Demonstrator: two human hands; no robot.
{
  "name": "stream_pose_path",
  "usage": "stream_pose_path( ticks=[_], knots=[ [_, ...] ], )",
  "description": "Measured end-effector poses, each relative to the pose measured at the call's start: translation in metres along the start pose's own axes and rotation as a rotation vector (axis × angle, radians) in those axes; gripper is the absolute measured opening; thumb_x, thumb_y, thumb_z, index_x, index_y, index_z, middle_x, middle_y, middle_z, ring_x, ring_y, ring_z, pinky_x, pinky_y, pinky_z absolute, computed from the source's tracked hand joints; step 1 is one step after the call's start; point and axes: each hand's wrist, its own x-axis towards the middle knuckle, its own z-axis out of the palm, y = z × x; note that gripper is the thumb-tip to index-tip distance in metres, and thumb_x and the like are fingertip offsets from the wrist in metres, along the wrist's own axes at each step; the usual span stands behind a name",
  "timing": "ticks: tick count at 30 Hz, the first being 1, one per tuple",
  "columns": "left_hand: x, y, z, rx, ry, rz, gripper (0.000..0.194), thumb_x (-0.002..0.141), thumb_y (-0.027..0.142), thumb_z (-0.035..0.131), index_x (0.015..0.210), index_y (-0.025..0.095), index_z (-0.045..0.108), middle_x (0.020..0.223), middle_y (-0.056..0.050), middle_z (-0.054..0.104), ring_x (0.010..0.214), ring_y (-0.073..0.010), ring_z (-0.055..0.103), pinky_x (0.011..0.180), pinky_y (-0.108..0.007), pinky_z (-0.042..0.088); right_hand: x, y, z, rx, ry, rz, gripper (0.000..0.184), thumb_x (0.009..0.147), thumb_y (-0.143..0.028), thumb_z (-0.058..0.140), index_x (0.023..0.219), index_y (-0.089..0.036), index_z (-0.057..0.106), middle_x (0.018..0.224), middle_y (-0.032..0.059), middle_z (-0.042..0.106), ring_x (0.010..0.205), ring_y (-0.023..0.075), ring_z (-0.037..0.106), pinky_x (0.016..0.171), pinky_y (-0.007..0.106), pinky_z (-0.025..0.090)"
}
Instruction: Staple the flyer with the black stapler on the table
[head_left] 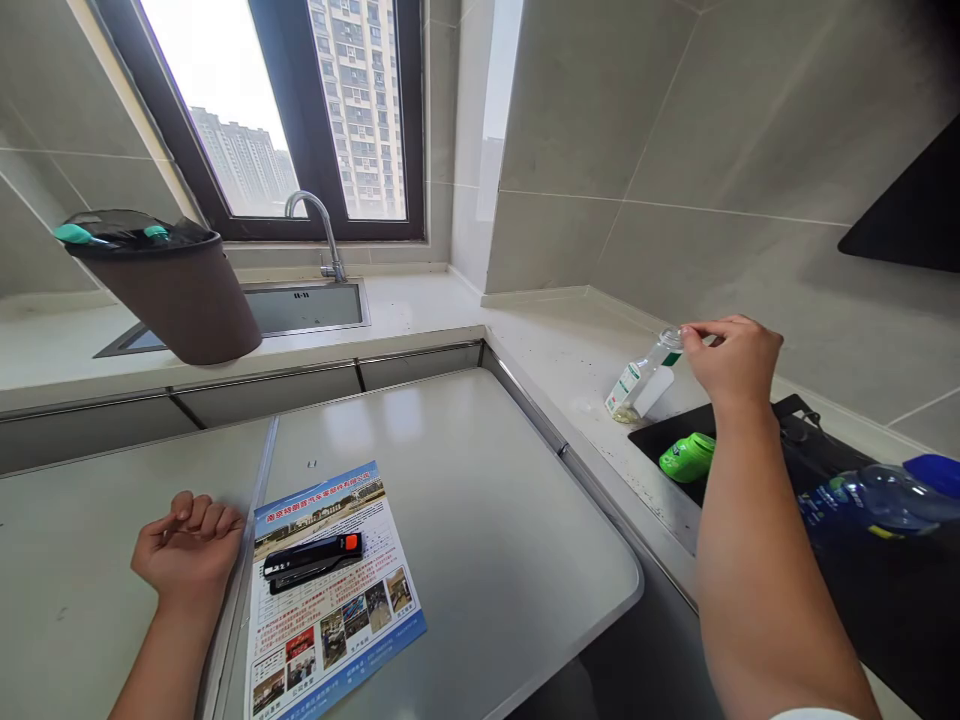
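Observation:
My right hand [739, 362] reaches over the counter, thumb and fingers pinched at the mouth of a clear glass bottle [636, 382]. The bottle leans, its base on the counter; it has a white and green label and a little yellowish liquid at the bottom. Just below my wrist, a green can [687, 457] lies on the black cooktop. Palm up on the folding table, my left hand [191, 545] rests with loosely curled fingers and nothing in it. To its right, a black stapler [313, 560] with an orange-red button lies on a printed flyer [337, 610].
A brown bin [169, 300] with a black liner stands at the edge of the sink [315, 310], near the faucet [322, 235]. A plastic bottle with a blue cap [885, 500] lies on the black cooktop [847, 590]. The table [495, 520] meets the counter [540, 345].

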Motion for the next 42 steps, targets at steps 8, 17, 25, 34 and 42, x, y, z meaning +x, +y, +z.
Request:
stream_pose_path(
  ticks=[8,17,25,34,42],
  knots=[
    [-0.011,-0.003,0.028,0.047,0.162,0.068,0.022,0.07,0.02,0.053,0.071,0.019,0.031,0.061,0.004,0.015,0.052,-0.0124,0.003,0.047,-0.026,0.016,-0.008,0.014,-0.023,0.216,0.059,0.201,0.029,0.09,-0.029,0.069,0.111,-0.011,0.078,0.091,0.0133,0.075,0.07,0.0156,0.061,0.072,0.027,0.041],
    [-0.013,-0.004,0.032,0.087,0.177,0.077,0.022,0.089,0.023,0.04,0.069,0.018,0.032,0.056,0.004,0.02,0.054,-0.0124,0.003,0.049,-0.026,0.015,-0.116,0.03,-0.043,0.041,-0.176,0.288,0.037,0.082,-0.041,0.074,0.111,-0.018,0.075,0.101,0.0134,0.073,0.087,0.0251,0.064,0.079,0.035,0.04],
    [-0.015,0.015,0.04,0.179,0.252,0.179,0.019,0.084,0.017,0.041,0.066,0.018,0.035,0.052,0.004,0.016,0.048,-0.0114,0.005,0.047,-0.027,0.011,-0.155,0.027,-0.012,0.086,-0.26,0.507,0.053,0.071,-0.042,0.078,0.115,-0.018,0.061,0.107,0.0154,0.068,0.096,0.0338,0.063,0.086,0.044,0.046],
    [-0.118,-0.037,0.125,0.452,-0.031,0.1,0.011,0.079,0.021,0.062,0.072,0.018,0.053,0.054,0.007,0.031,0.044,-0.0076,0.025,0.046,-0.023,0.025,-0.225,-0.077,-0.041,0.599,-0.33,0.39,0.05,0.071,-0.06,0.08,0.086,-0.023,0.049,0.079,0.0005,0.062,0.074,0.0226,0.065,0.065,0.032,0.051],
    [-0.217,-0.122,0.16,0.918,-0.611,-0.07,0.029,0.099,0.038,0.056,0.122,0.023,0.066,0.124,-0.012,0.065,0.115,-0.0274,0.06,0.1,-0.04,0.049,-0.292,-0.178,-0.061,0.992,-0.613,0.087,0.032,0.088,-0.037,0.074,0.116,-0.029,0.062,0.115,0.0063,0.068,0.104,0.0244,0.067,0.085,0.036,0.058]
  ],
)
